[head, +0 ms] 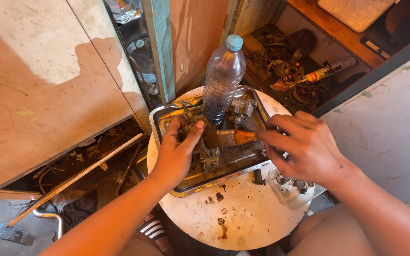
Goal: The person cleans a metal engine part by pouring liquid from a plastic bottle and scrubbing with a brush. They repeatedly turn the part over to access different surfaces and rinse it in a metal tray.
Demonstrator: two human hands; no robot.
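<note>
Head view showed the left hand (179, 151) clasping a grimy carburetor (206, 154) inside a metal tray (224, 176), while the right hand (304, 147) pinched a wooden-handled paintbrush (228, 138) against it. Behind them, a blue-capped plastic bottle (221, 80) stood in the tray on a stained round white table (243, 213).

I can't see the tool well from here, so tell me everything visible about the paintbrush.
The paintbrush is small, with an orange wooden-looking handle, a metal ferrule and dark, wet-looking bristles. It lies roughly level over the metal tray, bristles pointing left against the grimy carburetor. The right hand pinches its handle end; the left hand steadies the carburetor.
</note>
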